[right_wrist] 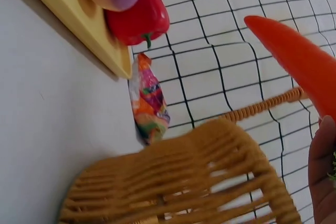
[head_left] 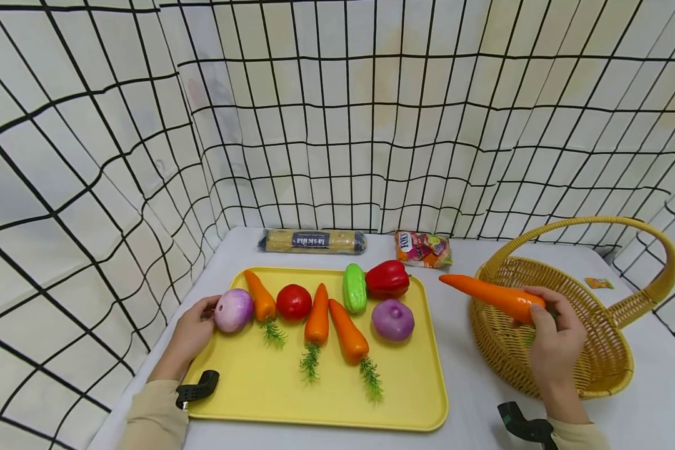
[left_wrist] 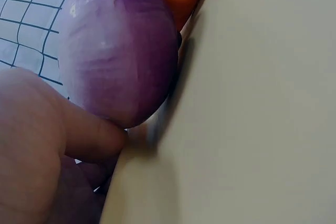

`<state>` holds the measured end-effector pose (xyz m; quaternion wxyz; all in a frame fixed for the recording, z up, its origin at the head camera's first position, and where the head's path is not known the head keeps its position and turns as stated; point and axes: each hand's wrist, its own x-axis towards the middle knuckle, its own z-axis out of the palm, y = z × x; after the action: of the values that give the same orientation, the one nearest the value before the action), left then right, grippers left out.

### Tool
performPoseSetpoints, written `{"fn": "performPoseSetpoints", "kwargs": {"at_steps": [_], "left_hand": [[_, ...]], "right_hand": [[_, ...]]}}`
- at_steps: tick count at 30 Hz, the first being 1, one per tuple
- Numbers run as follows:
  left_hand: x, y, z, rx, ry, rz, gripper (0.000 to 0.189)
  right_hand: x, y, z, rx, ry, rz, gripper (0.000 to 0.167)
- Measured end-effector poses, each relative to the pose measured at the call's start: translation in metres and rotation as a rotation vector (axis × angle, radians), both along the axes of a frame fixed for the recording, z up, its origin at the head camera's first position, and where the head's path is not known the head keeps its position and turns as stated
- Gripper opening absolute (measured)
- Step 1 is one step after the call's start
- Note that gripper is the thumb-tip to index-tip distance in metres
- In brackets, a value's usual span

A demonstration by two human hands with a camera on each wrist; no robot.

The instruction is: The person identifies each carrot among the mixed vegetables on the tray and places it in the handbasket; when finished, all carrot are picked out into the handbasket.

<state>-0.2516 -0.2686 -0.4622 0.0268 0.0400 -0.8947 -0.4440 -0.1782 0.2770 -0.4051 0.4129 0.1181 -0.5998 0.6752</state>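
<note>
My right hand (head_left: 558, 344) grips an orange toy carrot (head_left: 492, 297) by its thick end, thumb and fingers around it, above the wicker basket (head_left: 602, 369). In the right wrist view the carrot (right_wrist: 299, 56) points its tapered tip away from the hand. My left hand (head_left: 194, 331) holds the left rim of the yellow tray (head_left: 315, 409), right beside a purple onion (head_left: 234, 310). The left wrist view shows the thumb at that rim, just under the onion (left_wrist: 118, 51), with the other fingers partly hidden.
On the tray lie several carrots (head_left: 317, 319), a tomato (head_left: 294, 303), a cucumber (head_left: 354, 289), a red pepper (head_left: 387, 279) and another purple vegetable (head_left: 393, 320). Behind it are a pasta pack (head_left: 312, 241) and a candy bag (head_left: 423, 249). A small orange packet (head_left: 599, 283) sits beyond the basket. Black netting surrounds the table.
</note>
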Motion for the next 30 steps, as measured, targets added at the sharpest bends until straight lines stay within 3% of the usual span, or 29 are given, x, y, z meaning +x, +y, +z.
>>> {"fn": "performPoseSetpoints", "kwargs": {"at_steps": [9,19,24,30], "left_hand": [[0.001,0.0,0.0,-0.004,0.015,-0.026,0.048],[-0.001,0.0,0.0,-0.035,0.009,-0.022,0.049],[-0.001,0.001,0.001,-0.032,-0.012,-0.01,0.05],[-0.001,0.001,0.001,-0.026,-0.008,-0.001,0.05]], "right_hand": [[0.002,0.024,0.005,-0.085,-0.013,-0.054,0.025],[0.01,0.055,0.01,-0.11,-0.11,-0.198,0.028],[0.011,0.064,0.011,-0.145,-0.114,-0.197,0.025],[0.008,0.068,0.011,-0.258,-0.068,-0.214,0.022]]}}
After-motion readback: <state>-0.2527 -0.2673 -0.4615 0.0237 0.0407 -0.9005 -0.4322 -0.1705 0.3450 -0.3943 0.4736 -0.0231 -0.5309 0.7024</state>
